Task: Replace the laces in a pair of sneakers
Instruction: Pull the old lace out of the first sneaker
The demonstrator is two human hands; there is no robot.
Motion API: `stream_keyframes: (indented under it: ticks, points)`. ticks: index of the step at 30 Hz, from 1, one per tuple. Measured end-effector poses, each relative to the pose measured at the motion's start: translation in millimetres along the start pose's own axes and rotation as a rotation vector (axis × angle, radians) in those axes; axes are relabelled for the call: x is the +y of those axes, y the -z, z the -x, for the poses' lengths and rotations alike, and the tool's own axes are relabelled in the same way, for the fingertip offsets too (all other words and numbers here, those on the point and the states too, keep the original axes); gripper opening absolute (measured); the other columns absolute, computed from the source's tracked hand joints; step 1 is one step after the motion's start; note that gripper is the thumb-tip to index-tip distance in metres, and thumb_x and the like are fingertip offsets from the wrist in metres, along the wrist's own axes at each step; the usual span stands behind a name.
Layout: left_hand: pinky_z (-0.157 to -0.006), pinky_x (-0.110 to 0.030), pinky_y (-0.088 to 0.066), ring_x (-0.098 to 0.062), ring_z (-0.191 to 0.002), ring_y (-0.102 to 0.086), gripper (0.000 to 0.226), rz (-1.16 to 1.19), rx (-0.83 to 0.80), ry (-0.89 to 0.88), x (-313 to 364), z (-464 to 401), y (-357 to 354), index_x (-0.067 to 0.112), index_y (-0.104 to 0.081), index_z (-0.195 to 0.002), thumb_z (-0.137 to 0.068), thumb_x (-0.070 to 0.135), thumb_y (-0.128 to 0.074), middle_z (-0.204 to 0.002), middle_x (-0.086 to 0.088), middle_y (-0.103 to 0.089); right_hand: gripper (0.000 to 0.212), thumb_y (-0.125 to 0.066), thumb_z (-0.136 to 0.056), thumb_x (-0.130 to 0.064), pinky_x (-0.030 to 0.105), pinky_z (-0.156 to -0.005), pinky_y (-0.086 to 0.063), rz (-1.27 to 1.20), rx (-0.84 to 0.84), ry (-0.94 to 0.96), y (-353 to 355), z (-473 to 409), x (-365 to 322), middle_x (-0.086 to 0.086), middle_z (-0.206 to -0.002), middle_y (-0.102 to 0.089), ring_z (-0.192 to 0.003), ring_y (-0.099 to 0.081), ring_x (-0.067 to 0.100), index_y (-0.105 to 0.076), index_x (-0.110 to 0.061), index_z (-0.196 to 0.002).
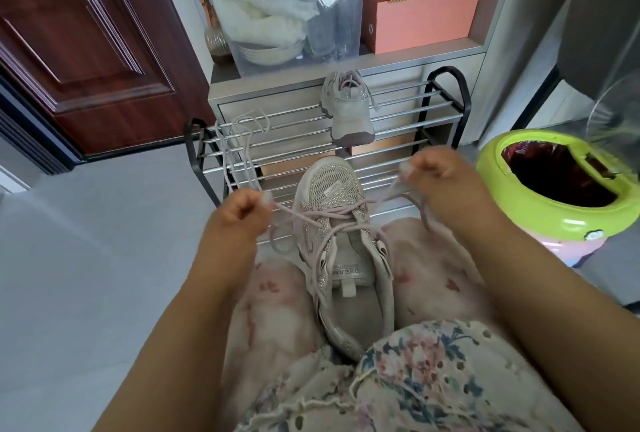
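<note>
Seated, knees together, with a pale sneaker (341, 244) wedged between the thighs, toe pointing away toward a shoe rack (311, 140). Pink lace (332, 215) threaded across the upper eyelets, crossing over the tongue, lower eyelets near the heel opening left loose. Left hand (242, 211) curled tight, pinching one end of the lace just left of the sneaker and drawing it outward. Right hand (429, 164) curled likewise, pinching the other end up and to the right — both strands stretched away from the shoe, somewhat blurred.

On the rack's top rails, a second sneaker (348, 107) lying heel-up, toe hanging toward the viewer, its own lace dangling. A spare lace (239, 151) draped in loops over the rack's left end, trailing down close to the left hand.

Behind the rack, a grey cabinet (277, 92) carrying a clear storage bin (287, 26) stuffed with cloth and dishes, and orange boxes (426, 12) stacked beside it. Dark red door (86, 43) at the left. Green-rimmed waste bin (554, 185) with a dark liner at the right, near the right forearm. Floral dress fabric over the lap — grey floor (86, 241) to the left.
</note>
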State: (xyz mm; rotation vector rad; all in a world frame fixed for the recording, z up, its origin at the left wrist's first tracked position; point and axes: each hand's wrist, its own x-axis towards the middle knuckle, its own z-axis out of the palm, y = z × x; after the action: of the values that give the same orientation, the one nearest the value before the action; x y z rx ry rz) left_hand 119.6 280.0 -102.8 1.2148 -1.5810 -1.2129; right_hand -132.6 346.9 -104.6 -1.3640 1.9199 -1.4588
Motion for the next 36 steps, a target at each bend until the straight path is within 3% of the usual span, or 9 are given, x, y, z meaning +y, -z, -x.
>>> stream_keyframes:
  ticks: [2,4,10,15,21,24,27,32,36]
  points:
    - [-0.074,-0.034,-0.040,-0.018,-0.070,-0.047,0.027,0.143,0.213,0.019,-1.1,-4.6,9.2,0.021,-0.057,-0.069,-0.096,0.020,-0.053,-0.066,0.002,-0.054,0.031,-0.062,-0.089,-0.019,0.020,-0.054,-0.030,-0.113,0.218,-0.125,13.1,-4.8,1.6,-0.009,-0.057,-0.041,-0.051,-0.035,0.001,-0.051,-0.022,-0.060]
    - [-0.074,-0.036,-0.040,-0.020,-0.071,-0.045,0.024,0.161,0.292,0.029,-1.6,-5.3,12.1,0.014,-0.055,-0.071,-0.095,0.017,-0.053,-0.068,-0.003,-0.053,0.031,-0.061,-0.088,-0.018,0.023,-0.052,-0.027,-0.170,0.281,-0.197,21.4,-5.7,3.2,-0.004,-0.055,-0.038,-0.044,-0.031,0.001,-0.048,-0.018,-0.059]
    - [-0.060,-0.016,-0.040,-0.004,-0.063,-0.047,0.013,-0.212,0.122,-0.086,-6.6,6.1,-9.1,0.016,-0.056,-0.082,-0.093,0.023,-0.055,-0.076,0.000,-0.057,0.012,-0.068,-0.076,-0.013,0.021,-0.064,-0.040,0.213,-0.027,-0.025,2.5,7.4,-2.9,-0.008,-0.075,-0.058,-0.071,-0.055,0.010,-0.058,-0.020,-0.080]
    - [-0.057,-0.017,-0.040,-0.005,-0.060,-0.050,0.023,-0.381,-0.128,-0.285,-6.3,7.4,-17.4,0.022,-0.060,-0.070,-0.092,0.027,-0.058,-0.066,0.010,-0.058,0.020,-0.058,-0.072,-0.059,0.038,-0.087,-0.039,0.424,-0.269,0.229,-12.8,15.4,-5.2,-0.008,-0.086,-0.057,-0.091,-0.051,0.015,-0.056,-0.039,-0.072]
    - [-0.049,-0.020,-0.040,-0.004,-0.048,-0.046,0.025,-0.369,-0.242,-0.153,-6.5,14.3,-22.9,0.018,-0.055,-0.071,-0.092,0.031,-0.058,-0.058,0.006,-0.052,0.017,-0.065,-0.083,-0.041,0.037,-0.094,-0.034,0.451,-0.396,0.214,-19.1,18.5,-4.7,-0.007,-0.089,-0.051,-0.096,-0.042,0.014,-0.051,-0.040,-0.072]
    - [-0.045,-0.014,-0.036,0.000,-0.044,-0.043,0.027,-0.393,-0.200,-0.137,-2.7,15.0,-22.0,0.019,-0.054,-0.068,-0.092,0.032,-0.056,-0.050,0.014,-0.049,0.025,-0.060,-0.084,-0.037,0.025,-0.079,-0.037,0.351,-0.392,0.250,-20.7,17.3,-6.2,-0.013,-0.073,-0.047,-0.076,-0.043,0.001,-0.044,-0.040,-0.065]
    - [-0.041,-0.013,-0.035,-0.001,-0.042,-0.039,0.028,-0.277,-0.075,-0.079,2.6,13.1,-16.7,0.014,-0.057,-0.070,-0.093,0.031,-0.056,-0.055,0.009,-0.049,0.025,-0.061,-0.089,-0.017,0.019,-0.060,-0.031,0.177,-0.219,0.153,-13.3,12.2,-6.2,-0.009,-0.065,-0.043,-0.061,-0.040,-0.001,-0.054,-0.016,-0.066]
    - [-0.059,-0.024,-0.038,-0.015,-0.067,-0.047,0.028,-0.023,0.251,0.006,4.9,6.0,1.2,0.003,-0.060,-0.082,-0.095,0.027,-0.052,-0.069,-0.004,-0.055,0.022,-0.060,-0.089,-0.016,0.017,-0.053,-0.030,-0.009,0.056,-0.061,3.0,5.2,-1.3,-0.005,-0.059,-0.039,-0.050,-0.036,0.002,-0.053,-0.004,-0.072]
    - [-0.064,-0.027,-0.042,-0.008,-0.066,-0.053,0.016,-0.146,0.109,0.029,2.8,8.8,-3.0,0.009,-0.060,-0.081,-0.092,0.019,-0.054,-0.072,-0.001,-0.059,0.015,-0.062,-0.081,-0.010,0.028,-0.063,-0.038,0.061,-0.072,-0.072,-2.7,12.0,-3.4,-0.009,-0.062,-0.052,-0.059,-0.044,0.008,-0.057,-0.019,-0.070]
